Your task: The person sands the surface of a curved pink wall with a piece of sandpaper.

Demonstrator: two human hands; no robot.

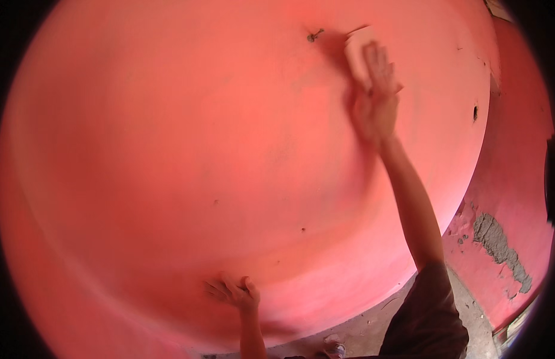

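Note:
A pink-red painted wall (178,148) fills most of the head view. High on it, my right hand (381,89) presses a pale, flat rectangular piece (357,58) against the surface; whether this is sandpaper or a pad I cannot tell. The hand is a little blurred, with the arm stretched upward. Lower down, my left hand (235,291) rests on the wall with its fingers spread and holds nothing. Left of the pale piece, a small metal fixture (315,35) sticks out of the wall.
Small holes (303,229) dot the wall, and a larger hole (475,112) lies near its right edge. Beyond the corner, another pink wall has a grey patch of bare plaster (495,238). Concrete floor (367,327) and a shoe (334,348) show below.

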